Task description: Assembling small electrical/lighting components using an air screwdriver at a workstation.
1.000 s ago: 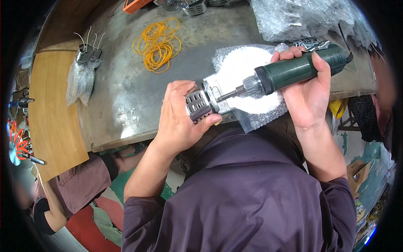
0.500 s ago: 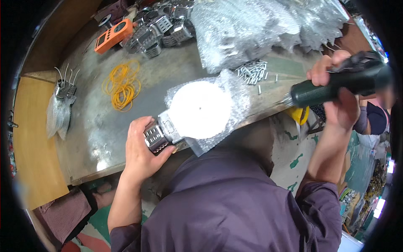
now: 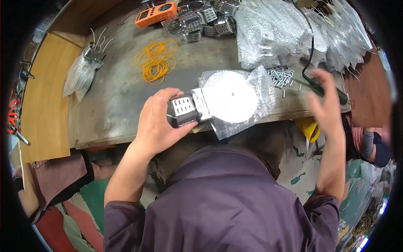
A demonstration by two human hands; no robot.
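My left hand (image 3: 153,122) is wrapped round a slotted metal housing (image 3: 184,107) at the table's near edge, thumb on the near side. The housing joins a bright white round disc (image 3: 239,98), which lies on a sheet of bubble wrap (image 3: 265,92). Its surface is too overexposed to show much beyond a small dark spot in the middle. My right hand (image 3: 329,107) is raised with fingers apart and holds nothing. Beside and partly behind it, a dark electric screwdriver (image 3: 343,98) with a black cable lies at the table's right end.
Loose screws (image 3: 280,77) lie beyond the bubble wrap. Tangled yellow cord (image 3: 156,71), an orange handheld meter (image 3: 155,15), piled slotted housings (image 3: 191,23) and bubble-wrap bags (image 3: 273,33) are farther back. A wrapped part with wires (image 3: 84,73) stands left; other people sit at both sides.
My right hand has let go of the electric screwdriver, which now lies on the table. My left hand still holds the housing. The whole view has shifted, moving table items rightward and up.
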